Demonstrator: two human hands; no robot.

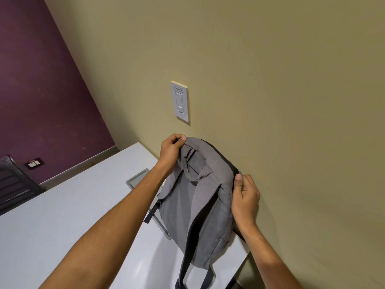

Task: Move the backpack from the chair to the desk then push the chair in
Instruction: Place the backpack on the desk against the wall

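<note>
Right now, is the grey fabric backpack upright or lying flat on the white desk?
Upright. The grey fabric backpack stands on the white desk against the wall, top handle up, left hand and right hand gripping its upper edges.

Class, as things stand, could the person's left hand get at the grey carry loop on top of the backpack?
Probably yes. The left hand grips the backpack top right beside the carry loop, which lies uncovered, with nothing between.

Two bare forearms, left hand (169, 152) and right hand (245, 200), sleeveless, unadorned.
</note>
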